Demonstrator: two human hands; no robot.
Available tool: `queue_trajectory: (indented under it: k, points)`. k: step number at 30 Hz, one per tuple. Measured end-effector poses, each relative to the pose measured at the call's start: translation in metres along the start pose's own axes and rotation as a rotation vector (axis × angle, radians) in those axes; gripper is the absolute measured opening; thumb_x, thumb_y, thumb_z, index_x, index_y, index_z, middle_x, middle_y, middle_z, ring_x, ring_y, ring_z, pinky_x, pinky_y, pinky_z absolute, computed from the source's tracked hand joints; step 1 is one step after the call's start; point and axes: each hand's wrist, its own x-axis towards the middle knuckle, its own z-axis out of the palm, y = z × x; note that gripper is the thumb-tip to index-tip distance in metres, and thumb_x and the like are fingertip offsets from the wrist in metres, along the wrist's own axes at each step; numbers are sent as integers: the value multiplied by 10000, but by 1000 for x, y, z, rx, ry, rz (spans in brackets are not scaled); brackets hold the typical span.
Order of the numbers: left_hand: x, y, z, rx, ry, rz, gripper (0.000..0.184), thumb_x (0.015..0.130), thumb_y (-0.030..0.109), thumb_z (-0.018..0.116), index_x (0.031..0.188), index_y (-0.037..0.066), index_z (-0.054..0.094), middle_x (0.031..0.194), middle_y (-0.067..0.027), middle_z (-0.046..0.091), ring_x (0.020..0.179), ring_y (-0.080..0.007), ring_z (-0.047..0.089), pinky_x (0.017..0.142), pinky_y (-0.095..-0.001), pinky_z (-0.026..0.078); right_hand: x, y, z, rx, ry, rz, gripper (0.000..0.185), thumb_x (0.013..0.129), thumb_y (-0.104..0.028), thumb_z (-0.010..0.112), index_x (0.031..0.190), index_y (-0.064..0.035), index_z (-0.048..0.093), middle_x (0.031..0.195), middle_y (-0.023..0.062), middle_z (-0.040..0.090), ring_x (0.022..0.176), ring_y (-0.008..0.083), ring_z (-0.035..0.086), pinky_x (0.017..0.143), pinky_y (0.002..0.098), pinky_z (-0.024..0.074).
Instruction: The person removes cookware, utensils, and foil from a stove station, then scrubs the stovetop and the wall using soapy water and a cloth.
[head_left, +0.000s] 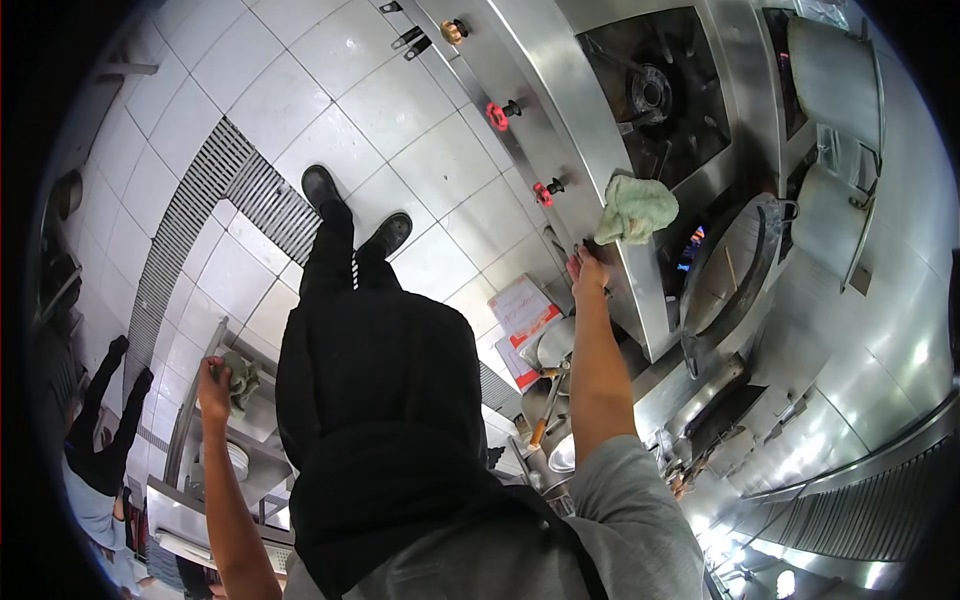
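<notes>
Right hand: this hand is at the front edge of the stove, fingers bent forward; whether they pinch a knob there or only rest on the metal, I cannot tell.
Left hand: this hand is out on the opposite side of the body, fingers curled on the edge of a grey-green cloth, which seems pinched.
Wok: the pan is to the right of the right hand, apart from it, beyond the stove edge; the right hand is by far the nearer.
Wok's long line: as seen, handle to handle, it slants forward and outward from the right hand.
Flame: it shows between the right hand and the wok.
Pale green cloth: bunched on the stove edge, just ahead of the right hand.
Red knob: the closest is ahead and slightly left of the right hand.
</notes>
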Motion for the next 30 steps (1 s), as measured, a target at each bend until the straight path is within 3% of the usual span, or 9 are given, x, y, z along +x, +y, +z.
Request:
queue_trajectory:
  k: [2,11,21,26,30]
  points:
    - [5,9,-2,7,9,35,196,867,39,605,1041,60,516,990,-136,620,957,-295,607,855,-339,449,-6,-3,3,1,14,10,246,849,-139,682,1074,-55,632,1031,42,652,930,216,623,815,347,519]
    - [18,45,-4,-15,-24,0,192,882,64,596,1056,70,514,1029,-155,629,985,-304,613,845,-341,454,-15,-7,6,-13,18,8,275,838,-160,704,1087,-68,630,1074,41,644,950,221,618,837,369,507]
    - [26,20,2,-27,-35,-27,216,860,44,619,1052,57,522,1025,-163,635,989,-310,612,850,-358,459,-31,-14,8,-50,74,66,350,817,-194,734,1121,-82,602,1125,51,608,997,241,591,822,401,493]
    - [37,15,4,-25,-49,-57,221,847,32,632,1036,33,517,1008,-143,623,984,-284,605,875,-338,444,-42,9,-2,-118,10,92,424,869,-302,668,1240,-138,543,1263,50,524,1083,260,543,895,458,448]
    - [41,19,-3,-38,-48,-34,221,847,25,629,1037,36,517,1018,-127,619,989,-267,599,880,-330,438,-52,12,-6,-136,76,146,423,894,-316,630,1279,-171,528,1290,30,511,1062,264,558,872,446,468]
